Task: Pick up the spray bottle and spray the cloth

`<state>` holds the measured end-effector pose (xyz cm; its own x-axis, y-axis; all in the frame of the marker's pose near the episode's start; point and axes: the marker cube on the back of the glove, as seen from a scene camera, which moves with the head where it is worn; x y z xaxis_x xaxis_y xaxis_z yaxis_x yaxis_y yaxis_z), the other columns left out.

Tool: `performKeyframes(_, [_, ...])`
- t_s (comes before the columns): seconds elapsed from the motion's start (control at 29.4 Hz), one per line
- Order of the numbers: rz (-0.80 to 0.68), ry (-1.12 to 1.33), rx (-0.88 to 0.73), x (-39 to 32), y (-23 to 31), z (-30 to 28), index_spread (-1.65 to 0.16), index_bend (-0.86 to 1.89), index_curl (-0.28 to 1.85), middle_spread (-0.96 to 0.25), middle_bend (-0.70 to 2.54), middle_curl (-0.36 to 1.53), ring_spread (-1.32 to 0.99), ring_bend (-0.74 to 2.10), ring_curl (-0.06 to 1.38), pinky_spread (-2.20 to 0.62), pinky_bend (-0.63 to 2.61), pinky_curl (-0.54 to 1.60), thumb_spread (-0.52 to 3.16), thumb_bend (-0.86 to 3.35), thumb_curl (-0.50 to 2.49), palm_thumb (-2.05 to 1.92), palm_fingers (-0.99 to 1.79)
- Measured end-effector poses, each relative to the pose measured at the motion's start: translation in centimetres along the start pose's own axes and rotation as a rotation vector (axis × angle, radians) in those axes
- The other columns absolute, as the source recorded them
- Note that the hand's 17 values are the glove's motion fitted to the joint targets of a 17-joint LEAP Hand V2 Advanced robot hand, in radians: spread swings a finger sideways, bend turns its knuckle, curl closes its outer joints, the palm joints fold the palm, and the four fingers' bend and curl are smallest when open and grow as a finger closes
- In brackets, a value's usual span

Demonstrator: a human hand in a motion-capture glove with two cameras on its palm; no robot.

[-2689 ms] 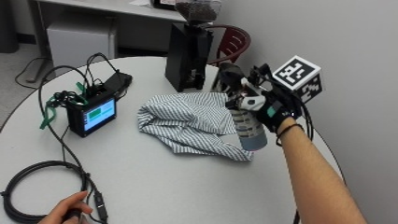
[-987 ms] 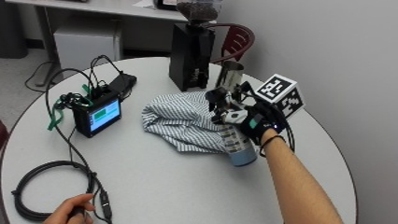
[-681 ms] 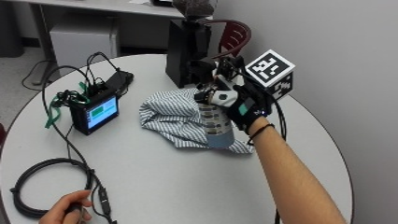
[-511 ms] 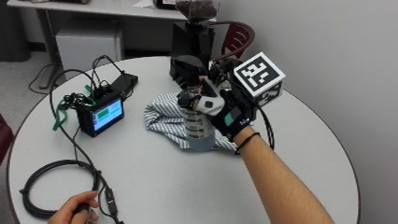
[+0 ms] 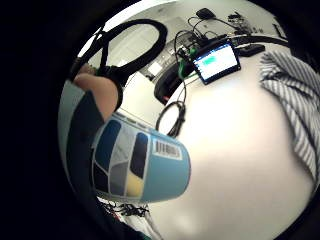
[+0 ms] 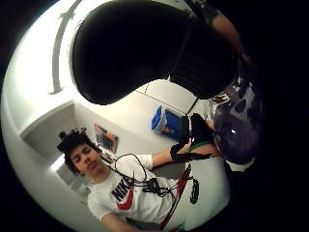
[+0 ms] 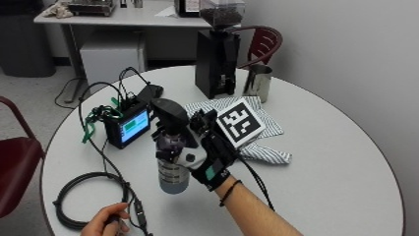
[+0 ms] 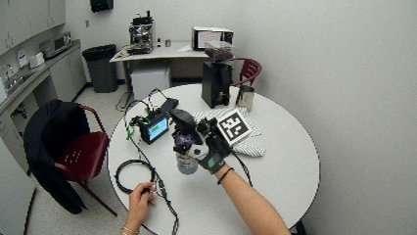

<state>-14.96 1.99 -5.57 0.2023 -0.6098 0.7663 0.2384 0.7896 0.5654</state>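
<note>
The gloved right hand [image 7: 208, 160] curls its fingers round the neck of the spray bottle [image 7: 171, 147], holding it upright above the round white table [image 7: 327, 162]. The bottle is a clear, bluish plastic cylinder with a black trigger head and a printed label. The striped cloth [image 7: 262, 127] lies rumpled just behind the hand, beside a small screen [image 7: 131, 127].
</note>
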Motion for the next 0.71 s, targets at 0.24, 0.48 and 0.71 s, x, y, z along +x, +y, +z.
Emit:
performKeyframes(0.24, [0.029,0.007,-0.024,2.8,1.2,2.8,-0.30,0.10,0.23,-0.08,0.28,0.45,-0.11,0.51,0.41,0.02,0.25,0.36,0.85,-0.03,0.57,0.93,1.04])
performKeyframes(0.48, [0.063,0.013,-0.039,4.2,2.3,4.5,-0.31,0.10,0.23,-0.08,0.28,0.45,-0.11,0.49,0.41,0.02,0.24,0.36,0.87,-0.03,0.55,0.91,1.03])
performKeyframes(0.71, [0.042,-0.015,-0.057,5.2,2.4,4.5,-0.31,0.10,0.24,-0.08,0.27,0.45,-0.11,0.47,0.41,0.00,0.22,0.36,0.89,-0.03,0.54,0.89,1.03])
